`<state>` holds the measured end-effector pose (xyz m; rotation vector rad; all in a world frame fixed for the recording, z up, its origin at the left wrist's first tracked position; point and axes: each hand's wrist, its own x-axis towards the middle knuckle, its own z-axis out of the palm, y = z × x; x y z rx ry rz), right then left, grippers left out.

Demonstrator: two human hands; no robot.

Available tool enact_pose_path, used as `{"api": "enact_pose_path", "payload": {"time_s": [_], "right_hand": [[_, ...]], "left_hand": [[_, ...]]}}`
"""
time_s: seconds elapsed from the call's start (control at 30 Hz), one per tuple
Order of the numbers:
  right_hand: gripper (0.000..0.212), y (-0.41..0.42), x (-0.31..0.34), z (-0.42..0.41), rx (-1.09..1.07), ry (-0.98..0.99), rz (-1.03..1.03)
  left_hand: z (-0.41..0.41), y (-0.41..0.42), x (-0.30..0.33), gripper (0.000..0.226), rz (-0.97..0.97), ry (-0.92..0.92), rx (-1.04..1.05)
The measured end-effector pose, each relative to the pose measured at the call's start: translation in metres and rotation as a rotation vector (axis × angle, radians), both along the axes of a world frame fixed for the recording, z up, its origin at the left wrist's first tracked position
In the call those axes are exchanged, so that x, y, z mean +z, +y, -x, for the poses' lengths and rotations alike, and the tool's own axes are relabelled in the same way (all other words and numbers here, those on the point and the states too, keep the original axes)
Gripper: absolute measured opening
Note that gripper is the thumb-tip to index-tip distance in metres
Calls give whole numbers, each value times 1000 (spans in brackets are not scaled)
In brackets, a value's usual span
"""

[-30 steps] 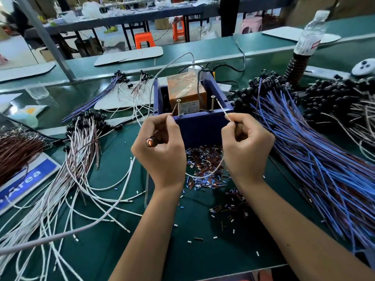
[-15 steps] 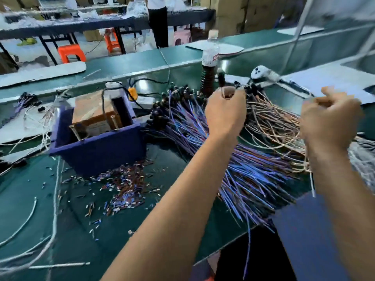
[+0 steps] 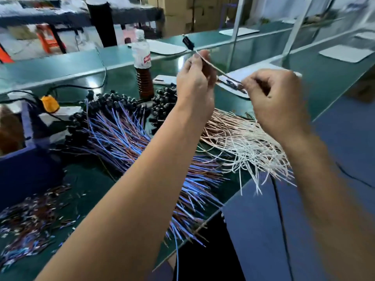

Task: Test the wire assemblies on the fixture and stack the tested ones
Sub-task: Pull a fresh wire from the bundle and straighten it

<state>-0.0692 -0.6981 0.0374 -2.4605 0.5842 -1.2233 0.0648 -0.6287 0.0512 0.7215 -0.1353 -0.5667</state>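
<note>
Both hands hold one thin white wire assembly with a black plug above the green counter. The left hand pinches it near the plug; the right hand, at three o'clock, grips its other end.

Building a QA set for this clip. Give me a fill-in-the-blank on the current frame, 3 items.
1. Both hands hold one wire assembly whose black connector points ____.
2. The left hand pinches it nearer the ____ end.
3. The bottle holds a ____ liquid.

Missing words: up; connector; brown
</note>
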Motion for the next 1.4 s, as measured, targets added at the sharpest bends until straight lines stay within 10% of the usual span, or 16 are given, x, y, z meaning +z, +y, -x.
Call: {"api": "enact_pose_path", "payload": {"time_s": [0.23, 0.43, 0.67, 0.9, 1.17, 1.4], "right_hand": [[30, -22, -37, -32, -243, 342, 153], [99, -25, -94, -58, -121, 1026, -9], [109, -7, -75, -67, -183, 971, -41], [23, 133, -35, -95, 109, 211, 176], [27, 342, -51, -141, 663, 238, -288], [16, 467, -78, -164, 912, 577, -222]], "left_hand": [[-2, 3, -29, 29, -412, 6, 62], [0, 20, -45, 13, -932, -385, -41], [-6, 62, -54, 4, -898, -519, -102], [-11, 176, -42, 16, -714, -625, 188], [-37, 371, -44, 18, -1346, -722, 547], [-36, 508, -42, 13, -1975, -553, 148]]}}
